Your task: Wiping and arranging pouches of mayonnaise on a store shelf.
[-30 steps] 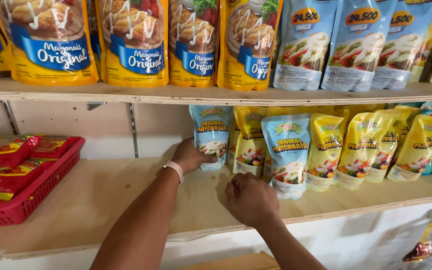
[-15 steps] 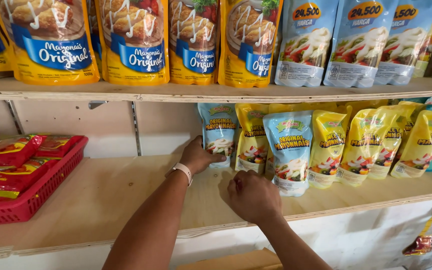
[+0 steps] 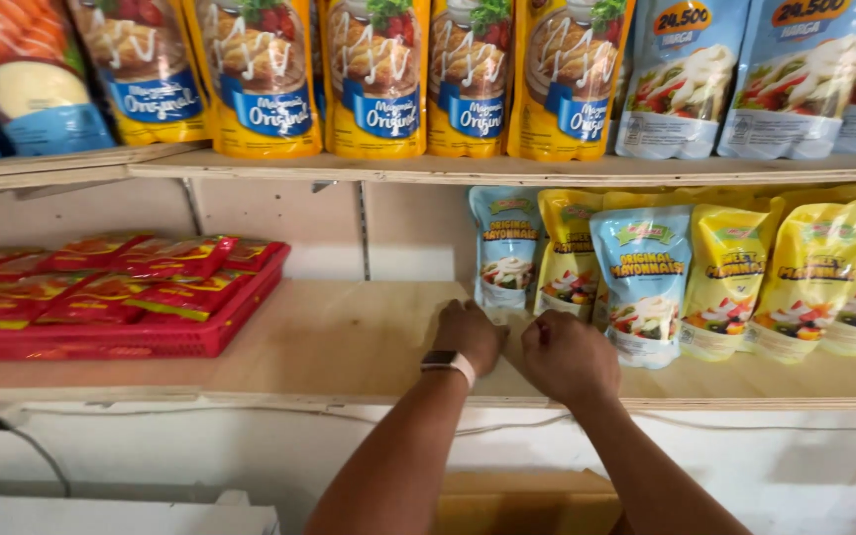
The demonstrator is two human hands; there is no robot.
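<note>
Both hands have dropped from the pouches to the shelf board. Left hand rests curled at the foot of the pale blue pouch, gripping nothing visible; right hand lies closed beside it, contents unclear. Yellow pouches crowd the right; a red basket sits at the left edge.

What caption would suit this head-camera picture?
Both hands, left hand and right hand, rest on a wooden shelf before standing mayonnaise pouches.
</note>
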